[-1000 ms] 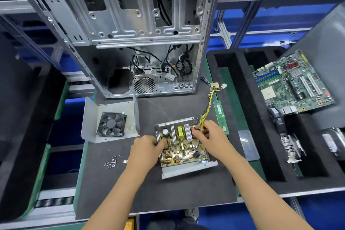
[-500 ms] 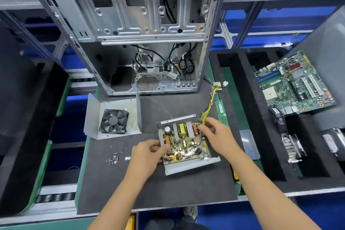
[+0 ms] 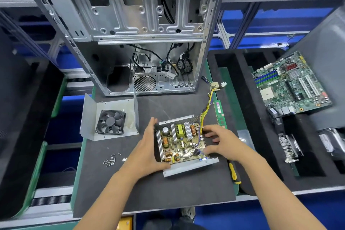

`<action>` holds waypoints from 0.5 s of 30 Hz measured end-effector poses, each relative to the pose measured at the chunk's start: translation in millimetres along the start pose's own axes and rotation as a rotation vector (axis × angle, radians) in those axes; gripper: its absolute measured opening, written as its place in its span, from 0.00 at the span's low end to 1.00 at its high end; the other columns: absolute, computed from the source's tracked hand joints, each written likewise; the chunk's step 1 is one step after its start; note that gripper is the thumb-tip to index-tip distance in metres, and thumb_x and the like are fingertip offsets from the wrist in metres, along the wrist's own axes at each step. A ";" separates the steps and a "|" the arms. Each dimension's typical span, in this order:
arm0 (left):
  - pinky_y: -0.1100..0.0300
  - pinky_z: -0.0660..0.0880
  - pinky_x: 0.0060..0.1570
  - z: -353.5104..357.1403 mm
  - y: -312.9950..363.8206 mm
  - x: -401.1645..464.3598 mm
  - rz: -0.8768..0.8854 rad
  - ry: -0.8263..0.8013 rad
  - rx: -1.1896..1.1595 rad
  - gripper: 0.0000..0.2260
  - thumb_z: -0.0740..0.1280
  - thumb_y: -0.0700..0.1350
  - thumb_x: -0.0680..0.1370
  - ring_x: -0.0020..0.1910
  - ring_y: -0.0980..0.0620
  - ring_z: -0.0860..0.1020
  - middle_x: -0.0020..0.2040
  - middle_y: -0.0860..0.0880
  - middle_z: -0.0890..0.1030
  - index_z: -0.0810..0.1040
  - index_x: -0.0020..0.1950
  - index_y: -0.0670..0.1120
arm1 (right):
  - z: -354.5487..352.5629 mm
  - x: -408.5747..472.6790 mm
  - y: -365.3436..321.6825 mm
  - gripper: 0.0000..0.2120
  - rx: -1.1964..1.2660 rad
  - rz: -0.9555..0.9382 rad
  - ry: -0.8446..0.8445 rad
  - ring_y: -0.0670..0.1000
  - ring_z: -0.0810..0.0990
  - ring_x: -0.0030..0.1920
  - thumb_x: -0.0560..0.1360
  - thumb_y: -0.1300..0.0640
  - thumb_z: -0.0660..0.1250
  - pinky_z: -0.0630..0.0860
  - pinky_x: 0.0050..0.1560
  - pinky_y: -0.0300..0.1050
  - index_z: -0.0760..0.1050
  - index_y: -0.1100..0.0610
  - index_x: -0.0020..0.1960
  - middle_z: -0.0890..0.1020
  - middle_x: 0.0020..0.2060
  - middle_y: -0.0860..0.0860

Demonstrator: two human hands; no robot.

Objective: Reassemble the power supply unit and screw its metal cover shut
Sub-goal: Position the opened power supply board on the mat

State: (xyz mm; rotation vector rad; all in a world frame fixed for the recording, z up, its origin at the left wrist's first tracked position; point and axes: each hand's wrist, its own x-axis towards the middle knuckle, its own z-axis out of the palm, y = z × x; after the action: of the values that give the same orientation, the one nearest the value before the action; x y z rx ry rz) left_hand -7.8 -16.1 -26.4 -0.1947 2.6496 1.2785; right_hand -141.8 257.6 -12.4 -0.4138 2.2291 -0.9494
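Your left hand lies flat with straight fingers against the left wall of the open power supply unit, which sits near the middle of the black mat, circuit board exposed. Your right hand hovers loosely spread over the unit's right side beside the yellow wire bundle; whether its fingertips touch the board you cannot tell. The metal cover, fan attached, lies apart towards the mat's left edge. Loose screws rest near that edge. The empty computer case stands at the mat's far edge.
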 end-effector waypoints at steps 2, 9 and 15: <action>0.56 0.65 0.71 2.3 -3.4 -2.6 0.005 0.006 0.038 0.67 0.81 0.61 0.57 0.76 0.59 0.59 0.76 0.73 0.44 0.28 0.74 0.67 | -2.6 -0.4 3.0 0.42 -0.137 -0.033 -0.065 0.29 0.71 0.58 0.64 0.55 0.82 0.69 0.51 0.26 0.66 0.42 0.71 0.73 0.57 0.33; 0.51 0.62 0.73 10.1 -7.1 1.0 -0.028 -0.008 0.117 0.69 0.78 0.65 0.58 0.76 0.45 0.60 0.81 0.55 0.53 0.21 0.72 0.61 | -8.1 4.4 0.3 0.44 -0.481 -0.174 -0.123 0.32 0.67 0.57 0.67 0.50 0.78 0.65 0.56 0.32 0.57 0.44 0.76 0.66 0.59 0.35; 0.57 0.57 0.72 19.1 -2.7 1.4 -0.032 0.044 0.081 0.69 0.79 0.63 0.59 0.76 0.51 0.56 0.81 0.55 0.50 0.21 0.72 0.61 | -7.1 4.8 6.9 0.44 -0.462 -0.250 -0.103 0.30 0.66 0.56 0.64 0.42 0.75 0.64 0.55 0.28 0.56 0.41 0.74 0.66 0.56 0.33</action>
State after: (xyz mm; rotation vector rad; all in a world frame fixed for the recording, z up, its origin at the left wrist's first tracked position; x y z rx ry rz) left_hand -6.5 -2.8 -40.4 -0.2552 2.7174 1.1670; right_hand -150.3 263.6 -16.0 -0.9448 2.3278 -0.5055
